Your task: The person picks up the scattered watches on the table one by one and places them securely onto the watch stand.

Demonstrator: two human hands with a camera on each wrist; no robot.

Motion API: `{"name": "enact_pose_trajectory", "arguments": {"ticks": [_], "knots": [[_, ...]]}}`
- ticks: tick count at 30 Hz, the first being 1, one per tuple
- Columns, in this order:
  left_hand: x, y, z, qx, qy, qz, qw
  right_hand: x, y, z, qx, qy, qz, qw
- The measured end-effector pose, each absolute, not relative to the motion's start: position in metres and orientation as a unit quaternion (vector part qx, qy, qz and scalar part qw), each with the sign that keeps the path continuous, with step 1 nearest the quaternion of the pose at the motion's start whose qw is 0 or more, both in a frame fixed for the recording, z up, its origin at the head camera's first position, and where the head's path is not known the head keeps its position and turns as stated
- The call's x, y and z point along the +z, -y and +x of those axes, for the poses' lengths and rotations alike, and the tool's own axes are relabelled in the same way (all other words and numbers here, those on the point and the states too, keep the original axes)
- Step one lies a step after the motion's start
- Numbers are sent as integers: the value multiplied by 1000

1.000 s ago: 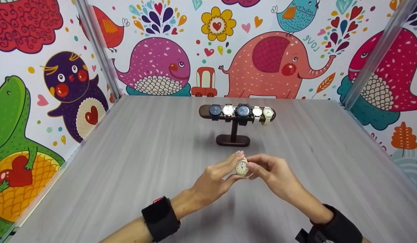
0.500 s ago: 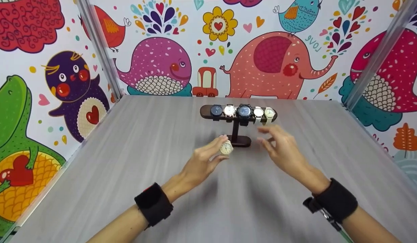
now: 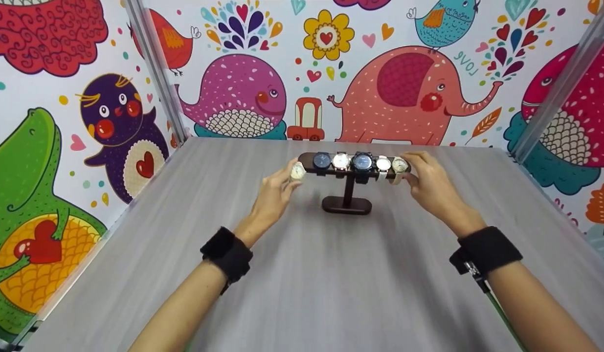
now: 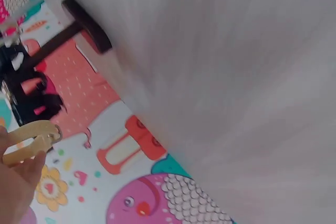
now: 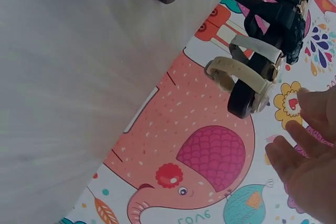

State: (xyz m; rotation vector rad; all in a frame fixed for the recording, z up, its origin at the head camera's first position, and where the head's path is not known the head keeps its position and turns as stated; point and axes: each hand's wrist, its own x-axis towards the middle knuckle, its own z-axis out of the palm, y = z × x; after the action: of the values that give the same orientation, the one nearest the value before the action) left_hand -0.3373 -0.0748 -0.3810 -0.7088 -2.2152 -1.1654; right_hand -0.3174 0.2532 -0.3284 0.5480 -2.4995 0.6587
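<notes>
My left hand (image 3: 271, 195) pinches a cream wristwatch (image 3: 298, 171) beside the left end of a dark brown watch stand (image 3: 349, 188). In the left wrist view its cream strap (image 4: 35, 128) forms a buckled loop at the fingertips. Five-wide, the bar carries several watches: a dark blue one (image 3: 322, 160), a white-faced one (image 3: 340, 160), a large black one (image 3: 363, 161), a white-strapped one (image 3: 383, 164) and a cream-strapped one (image 3: 399, 165) at the right end. Beside that end is my right hand (image 3: 434, 183); the right wrist view shows its fingers (image 5: 283, 156) apart from the watch.
The stand's oval base (image 3: 346, 205) rests on a grey wood-grain table (image 3: 302, 274). Cartoon-printed panels (image 3: 243, 93) enclose the back and sides, with metal posts (image 3: 157, 73) at the corners. Each wrist wears a black band (image 3: 228, 254).
Both hands were together at the cream watch, then parted. My left hand carried the watch forward and left to the stand's left end; my right hand let go and moved to its right end.
</notes>
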Motion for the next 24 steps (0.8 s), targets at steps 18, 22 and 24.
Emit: {"name": "enact_pose_trajectory", "arguments": {"ticks": [18,22,24], "knots": [[-368,69,-380,-440,854,-186,207,-340,-263,-325,250,950,132,137],[-368,68,-383,-443,859,-174,189,-341,-263,-325,252,950,137,125],[-368,68,-384,-450,859,-170,176,-340,-264,-325,250,951,139,118]]}}
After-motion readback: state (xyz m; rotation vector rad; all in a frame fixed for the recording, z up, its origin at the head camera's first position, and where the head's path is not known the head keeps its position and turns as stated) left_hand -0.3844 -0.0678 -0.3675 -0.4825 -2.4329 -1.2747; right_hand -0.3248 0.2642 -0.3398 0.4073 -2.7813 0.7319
